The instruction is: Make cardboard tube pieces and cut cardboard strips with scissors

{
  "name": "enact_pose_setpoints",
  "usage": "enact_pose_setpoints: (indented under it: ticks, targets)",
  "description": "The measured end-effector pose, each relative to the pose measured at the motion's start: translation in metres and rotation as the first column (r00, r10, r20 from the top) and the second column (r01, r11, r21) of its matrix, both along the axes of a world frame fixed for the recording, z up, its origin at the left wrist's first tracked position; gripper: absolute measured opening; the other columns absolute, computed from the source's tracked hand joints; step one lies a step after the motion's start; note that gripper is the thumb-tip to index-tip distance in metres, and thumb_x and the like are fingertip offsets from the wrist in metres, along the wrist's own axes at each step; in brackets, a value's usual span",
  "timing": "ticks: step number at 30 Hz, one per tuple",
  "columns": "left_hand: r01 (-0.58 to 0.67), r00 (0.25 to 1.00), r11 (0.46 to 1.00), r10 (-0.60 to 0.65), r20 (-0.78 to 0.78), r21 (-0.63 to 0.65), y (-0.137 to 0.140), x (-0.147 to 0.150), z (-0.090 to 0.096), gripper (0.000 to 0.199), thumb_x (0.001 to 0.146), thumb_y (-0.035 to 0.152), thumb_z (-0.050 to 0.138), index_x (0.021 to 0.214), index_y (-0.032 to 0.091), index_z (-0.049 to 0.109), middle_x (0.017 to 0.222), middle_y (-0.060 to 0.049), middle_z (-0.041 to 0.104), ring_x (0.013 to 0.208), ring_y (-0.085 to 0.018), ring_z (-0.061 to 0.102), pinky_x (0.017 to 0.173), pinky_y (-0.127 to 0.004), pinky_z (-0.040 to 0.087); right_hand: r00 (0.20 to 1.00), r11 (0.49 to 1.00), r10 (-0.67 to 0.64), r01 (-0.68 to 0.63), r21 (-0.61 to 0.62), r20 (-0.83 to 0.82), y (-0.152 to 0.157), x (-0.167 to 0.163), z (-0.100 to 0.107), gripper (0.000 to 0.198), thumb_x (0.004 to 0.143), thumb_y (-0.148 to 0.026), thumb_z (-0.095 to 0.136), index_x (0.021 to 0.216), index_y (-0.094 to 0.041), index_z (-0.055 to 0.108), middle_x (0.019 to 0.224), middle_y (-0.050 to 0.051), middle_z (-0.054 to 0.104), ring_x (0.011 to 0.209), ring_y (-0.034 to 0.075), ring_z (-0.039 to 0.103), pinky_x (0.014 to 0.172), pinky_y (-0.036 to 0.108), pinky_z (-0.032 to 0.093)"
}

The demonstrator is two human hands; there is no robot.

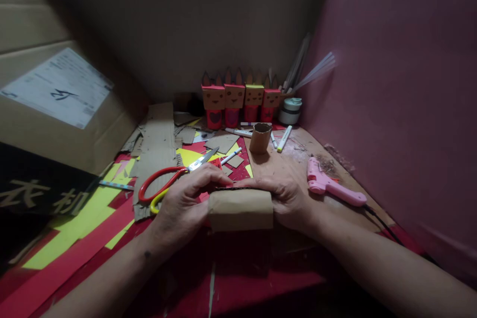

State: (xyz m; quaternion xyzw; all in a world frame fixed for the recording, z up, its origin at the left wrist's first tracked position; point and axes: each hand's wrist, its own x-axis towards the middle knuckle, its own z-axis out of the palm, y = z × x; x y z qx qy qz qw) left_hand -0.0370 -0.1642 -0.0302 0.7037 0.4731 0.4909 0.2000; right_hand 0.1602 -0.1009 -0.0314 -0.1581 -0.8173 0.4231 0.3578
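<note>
Between my two hands is a piece of bent cardboard (pixel 240 210), its plain brown face turned toward me and a dark edge along its top. My left hand (pixel 190 199) grips its left end, and my right hand (pixel 288 198) grips the right end. The fingers of both hands meet near the top edge; what lies behind the piece is partly hidden. Just beyond my left hand lie scissors (pixel 164 185) with red and yellow handles, blades pointing away. A short cardboard tube (pixel 260 139) stands upright past my hands.
Several cardboard figures (pixel 234 99) with pointed ears stand at the back. A pink glue gun (pixel 331 186) with a cord lies at right, near a pink wall (pixel 391 84). Markers (pixel 284 139), cardboard scraps and coloured paper (pixel 85 228) cover the left and middle. A large box (pixel 44 124) stands at left.
</note>
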Motion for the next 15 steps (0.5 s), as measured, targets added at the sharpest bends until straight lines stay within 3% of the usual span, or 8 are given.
enact_pose_setpoints:
  ticks: [5,15]
  targets:
    - [-0.016,1.000,1.000,0.016,0.014,-0.006,0.0002,0.0026,-0.0021,0.009,0.077,0.013,0.060,0.081,0.019,0.064,0.081,-0.002,0.064,0.075,-0.015,0.061,0.068,-0.026,0.048,1.000,1.000,0.001,-0.001,-0.011,-0.006,-0.0015,-0.0005,-0.0024,0.041,0.077,-0.005,0.056,0.110,-0.027,0.068,0.104,0.000,0.072,0.093,0.016,0.068,0.082,0.029,0.055]
    - [-0.009,0.987,0.979,0.041,-0.157,0.204,-0.0048,0.0022,-0.0012,0.015,0.077,0.007,0.057,0.083,0.018,0.065,0.082,-0.003,0.069,0.075,-0.014,0.064,0.067,-0.025,0.049,0.999,0.992,0.023,-0.026,-0.123,-0.025,-0.0023,-0.0025,-0.0015,0.035,0.077,-0.010,0.060,0.106,-0.026,0.070,0.101,0.001,0.072,0.093,0.017,0.068,0.082,0.030,0.054]
